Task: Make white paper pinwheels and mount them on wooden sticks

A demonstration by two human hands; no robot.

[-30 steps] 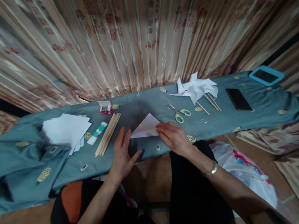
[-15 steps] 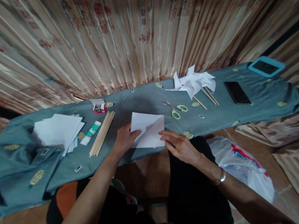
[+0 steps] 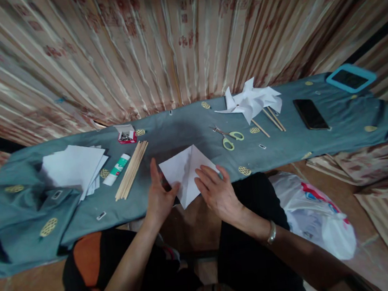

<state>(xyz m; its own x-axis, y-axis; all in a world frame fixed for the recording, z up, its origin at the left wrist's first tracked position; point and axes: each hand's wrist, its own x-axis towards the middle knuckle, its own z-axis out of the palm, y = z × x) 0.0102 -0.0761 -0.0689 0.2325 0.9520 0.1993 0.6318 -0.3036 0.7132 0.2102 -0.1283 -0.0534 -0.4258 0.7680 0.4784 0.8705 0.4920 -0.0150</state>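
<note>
A square white sheet of paper [image 3: 174, 171] with a diagonal crease is turned corner-up at the table's front edge, its lower corner hanging past the edge. At its left side is my left hand [image 3: 159, 196], thumb laid over the paper and index finger pointing up beside it. My right hand [image 3: 218, 191] grips the right side, its fingers across the top face. Left of the paper lie a bundle of wooden sticks [image 3: 132, 170] and a green and white glue stick [image 3: 117, 169]. Green-handled scissors [image 3: 228, 137] rest to the right.
White paper sheets [image 3: 72, 164] are stacked at the left, near an open red box [image 3: 126, 135] of small metal pieces. Paper pinwheels [image 3: 250, 99] on sticks, a black phone [image 3: 310, 114] and a blue-framed device [image 3: 351, 78] are at the right. A plastic bag [image 3: 314, 216] sits on the floor.
The paper has turned from lying square to standing on a corner and come nearer to me. My left hand has moved lower, its index finger now raised; my right hand has shifted onto the sheet.
</note>
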